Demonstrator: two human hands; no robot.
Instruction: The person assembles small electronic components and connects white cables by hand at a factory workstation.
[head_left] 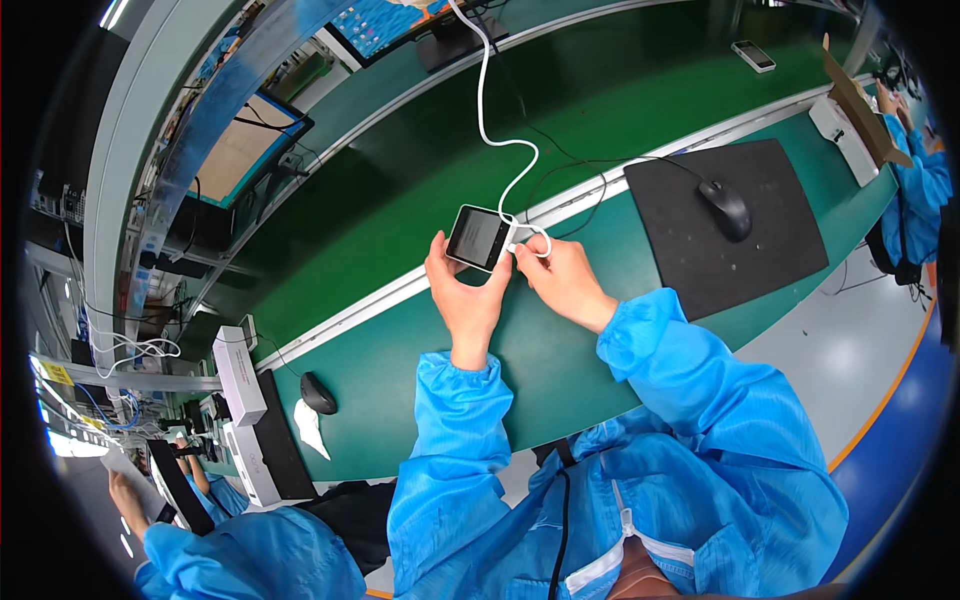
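Blue sleeves come in from the lower edge, both forearms angled up to centre frame so the work sits right under my eyes.

Far lower left: a co-worker's hand (124, 492) in the same blue, on a sheet at their own station. Not mine.

Left of centre, lower: white boxes (238, 372) stood at the bench edge, a spare mouse (318, 394) and a scrap of white tissue (309, 428) beside them, all well apart from my hands, parked out of the way.

Upper left: tilted monitor (248, 150) facing the belt.

Centre: left hand (468, 300) is closed around the phone (479, 238), thumb on one edge, fingers on the other, screen up and dark. It's lifted off the green bench (400, 370) so the port end is free. The phone sits just above centre frame.

Right hand (562, 280) pinches the plug end of the white cable (487, 110) against the phone's right edge. I can't tell if the plug is fully seated. The cable loops once at the plug, then runs up to the top of the frame, slack, so nothing tugs on the port.

Right of centre: black mat (760, 250) with a mouse (725, 208), lead trailing left.

Upper right: another phone (752, 55) lying flat on the belt, and a cardboard flap (855, 95) by a second co-worker's sleeve (925, 180).
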